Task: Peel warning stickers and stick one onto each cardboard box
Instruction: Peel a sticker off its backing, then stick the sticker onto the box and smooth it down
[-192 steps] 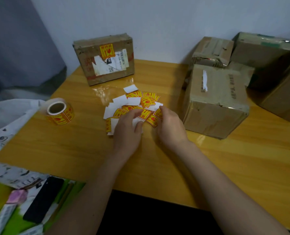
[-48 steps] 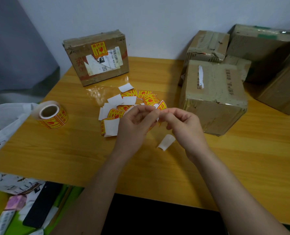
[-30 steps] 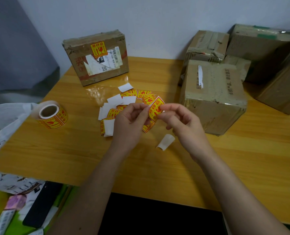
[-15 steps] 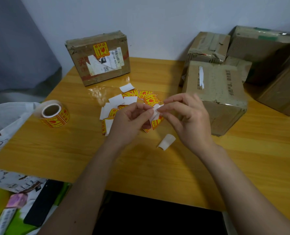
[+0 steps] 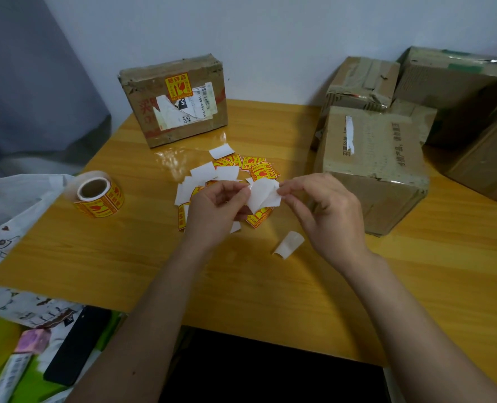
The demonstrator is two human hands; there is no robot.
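Above a heap of yellow-and-red warning stickers (image 5: 256, 168) on the wooden table, my left hand (image 5: 212, 210) and my right hand (image 5: 325, 210) each pinch one side of a single sticker (image 5: 263, 194). Its white side faces me and it is splitting into two layers. A curled white backing scrap (image 5: 288, 244) lies below my right hand. The box at the back left (image 5: 174, 100) carries a warning sticker. The large box (image 5: 372, 164) just right of my hands shows none on its visible faces.
A roll of stickers (image 5: 98, 194) stands at the table's left. More cardboard boxes (image 5: 450, 91) are stacked at the back right against the wall. A black phone (image 5: 75, 344) and clutter lie below the table's left front edge.
The sticker picked from the heap has been turned so its white side faces me, and my hands have drawn slightly apart, separating its layers. A backing scrap has appeared on the table.
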